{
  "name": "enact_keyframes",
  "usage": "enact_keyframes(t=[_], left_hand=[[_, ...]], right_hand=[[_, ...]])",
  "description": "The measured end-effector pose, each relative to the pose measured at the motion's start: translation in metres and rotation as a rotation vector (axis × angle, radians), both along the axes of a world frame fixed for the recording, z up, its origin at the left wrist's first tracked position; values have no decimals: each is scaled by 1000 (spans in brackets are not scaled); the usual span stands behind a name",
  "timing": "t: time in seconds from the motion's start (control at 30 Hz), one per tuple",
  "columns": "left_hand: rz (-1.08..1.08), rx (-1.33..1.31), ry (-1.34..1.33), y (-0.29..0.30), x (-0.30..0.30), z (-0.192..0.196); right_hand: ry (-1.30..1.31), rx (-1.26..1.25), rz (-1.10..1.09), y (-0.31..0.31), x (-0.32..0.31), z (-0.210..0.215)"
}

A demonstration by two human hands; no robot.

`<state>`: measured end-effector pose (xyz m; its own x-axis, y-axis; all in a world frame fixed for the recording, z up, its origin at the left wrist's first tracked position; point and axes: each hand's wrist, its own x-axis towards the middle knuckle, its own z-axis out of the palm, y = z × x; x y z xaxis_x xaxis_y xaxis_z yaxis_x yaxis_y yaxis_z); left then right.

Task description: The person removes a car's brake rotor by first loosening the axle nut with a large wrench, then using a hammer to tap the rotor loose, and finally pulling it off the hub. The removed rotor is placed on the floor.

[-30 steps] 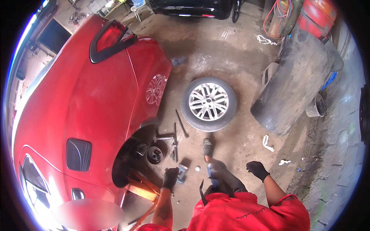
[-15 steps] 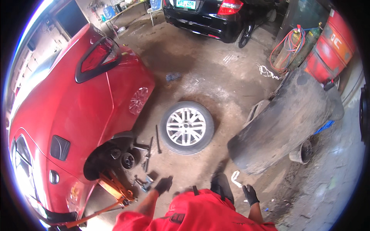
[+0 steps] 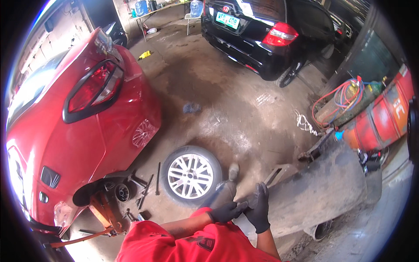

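Note:
Both my hands wear black gloves and meet in front of my red shirt. My left hand (image 3: pixel 224 212) reaches across, and its fingers pinch the thumb side of the glove on my right hand (image 3: pixel 259 208). My right hand's fingers point up and hold nothing. Just beyond my hands are my grey-trousered knee and my shoe (image 3: pixel 233 171). Past them an alloy wheel with its tyre (image 3: pixel 190 175) lies flat on the concrete floor.
A red car (image 3: pixel 87 131) stands at the left on an orange jack (image 3: pixel 103 210), its bare hub (image 3: pixel 121 192) exposed, with loose tools (image 3: pixel 147 185) beside it. A large dark tyre (image 3: pixel 323 192) lies at the right, red drums (image 3: pixel 384 118) behind it. A black car (image 3: pixel 270 35) is parked beyond.
The view has lifted towards the black car. My hands have left the floor near the hub and come together in front of me, left hand on the right glove.

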<state>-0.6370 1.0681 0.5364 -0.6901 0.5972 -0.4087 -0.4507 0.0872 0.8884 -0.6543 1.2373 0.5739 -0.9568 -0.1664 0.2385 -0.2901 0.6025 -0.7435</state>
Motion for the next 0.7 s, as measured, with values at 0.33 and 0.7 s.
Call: enact_keyframes(t=[0.33,0.7], left_hand=[[272,-4,14,-43,-370,22],[672,-415,260,-155,-624,19]], right_hand=[[-198,80,170,-44,-374,3],[187,870,1017,-149,-685,92]])
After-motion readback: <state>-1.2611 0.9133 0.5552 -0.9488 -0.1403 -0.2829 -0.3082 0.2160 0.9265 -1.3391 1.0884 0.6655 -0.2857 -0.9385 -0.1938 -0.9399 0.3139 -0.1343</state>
